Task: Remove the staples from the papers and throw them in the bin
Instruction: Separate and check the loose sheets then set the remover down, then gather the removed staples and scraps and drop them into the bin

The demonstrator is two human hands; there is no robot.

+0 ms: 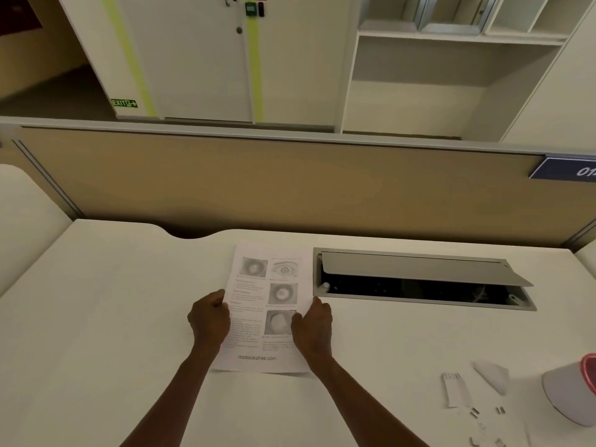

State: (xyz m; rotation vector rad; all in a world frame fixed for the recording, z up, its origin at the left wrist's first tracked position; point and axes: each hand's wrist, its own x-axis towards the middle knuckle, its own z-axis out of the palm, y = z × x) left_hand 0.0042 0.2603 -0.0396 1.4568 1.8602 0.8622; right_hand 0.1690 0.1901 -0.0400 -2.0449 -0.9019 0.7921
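— Where have the papers got to?

— Middle of the white desk (113, 317): a white printed sheet with grey eye pictures and a web address at its foot (258, 317), flat, its long side running away from the person. How many sheets lie under it I can't tell, and no staple shows on it from here.

— And the hands?

— The left hand (209, 321) has its fingers curled onto the left edge, seemingly pinching it. The right hand (313, 327) rests on the right edge, fingers bent over the paper; whether that is a true grip or just a press, I can't make out.

— So what should they mind?

— I'd say they're squaring or lifting the set to find the fastened corner. Best to pin the sheet flat with one hand and work the staple's legs open from the back, so nothing tears.

— Anything else about?

— Just right of the paper, a grey hatch in the desk (419, 269) stands propped open over a dark cable well. Near right, small silvery bits (474, 412), perhaps pulled staples, lie loose beside a small white slip (453, 388). At the right edge stands a white tub with a pink rim (571, 391), likely the bin. Those bits want sweeping in.
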